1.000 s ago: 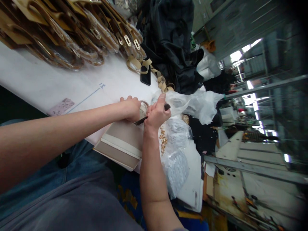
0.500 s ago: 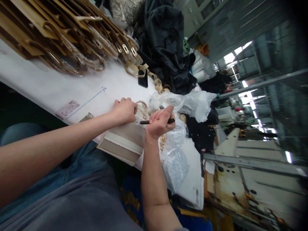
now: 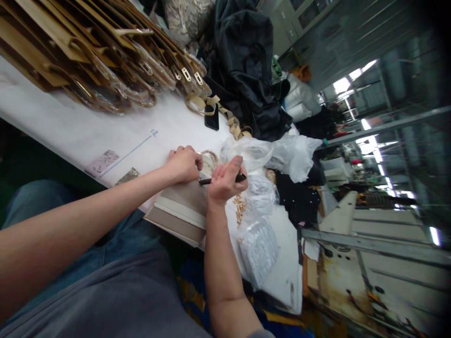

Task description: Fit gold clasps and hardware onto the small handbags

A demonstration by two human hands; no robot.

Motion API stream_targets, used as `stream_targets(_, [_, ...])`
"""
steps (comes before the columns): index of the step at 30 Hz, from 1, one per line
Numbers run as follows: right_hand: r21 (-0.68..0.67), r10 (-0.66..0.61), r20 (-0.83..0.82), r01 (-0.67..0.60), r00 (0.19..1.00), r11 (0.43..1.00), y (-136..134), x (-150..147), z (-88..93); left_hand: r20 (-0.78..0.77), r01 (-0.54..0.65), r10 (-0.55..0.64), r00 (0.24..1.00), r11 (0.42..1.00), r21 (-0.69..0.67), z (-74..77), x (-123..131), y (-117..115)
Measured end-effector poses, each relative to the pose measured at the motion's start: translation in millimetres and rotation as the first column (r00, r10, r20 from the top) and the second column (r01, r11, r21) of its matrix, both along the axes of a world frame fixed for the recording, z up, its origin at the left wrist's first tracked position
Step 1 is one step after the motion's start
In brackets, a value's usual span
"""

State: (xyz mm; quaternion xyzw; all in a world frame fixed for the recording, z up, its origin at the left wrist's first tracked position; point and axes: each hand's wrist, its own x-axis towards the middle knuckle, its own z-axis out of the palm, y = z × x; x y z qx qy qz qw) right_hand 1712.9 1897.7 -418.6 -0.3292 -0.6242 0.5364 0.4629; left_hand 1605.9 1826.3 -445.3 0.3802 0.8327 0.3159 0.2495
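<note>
- Left hand is curled tight into a fist on the top edge of the beige bag, pinning it down.
- Right hand is closed around a slim dark tool, its tip pointing at the bag's top, right beside the left knuckles.
- The bag lies at the near edge of the white table, partly hanging over the lap.
- Gold fittings are scattered just beside the right wrist, on clear plastic bags.
- Farther back: a black phone and a row of tan bags.
</note>
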Motion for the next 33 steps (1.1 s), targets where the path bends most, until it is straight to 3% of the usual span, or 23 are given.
stream_targets(3, [0.100,0.002,-0.133,0.011,0.991,0.995,-3.3,-4.1,-6.0,-0.004,-0.008,0.008,1.000,1.000,-0.004,2.0,2.5,0.8])
stream_targets(8, [0.082,-0.012,-0.025,0.014,1.000,0.997,-1.1,-15.5,-10.1,-0.003,-0.009,0.009,1.000,1.000,-0.021,5.9,3.0,1.0])
stream_targets(13, [0.099,0.042,-0.047,-0.038,0.998,0.994,1.8,-13.2,-11.0,0.014,0.010,-0.010,1.000,1.000,-0.012,3.7,-1.4,-1.0])
stream_targets(29, [0.130,-0.026,0.029,0.022,0.999,0.991,5.4,-18.7,-14.2,-0.012,0.014,-0.013,1.000,0.999,0.032,-7.9,-4.0,3.1])
stream_targets(33, [0.035,-0.099,0.071,0.097,0.993,0.995,33.6,-37.5,-26.5,-0.017,0.027,-0.027,0.999,0.999,0.040,-10.5,-5.2,4.5])
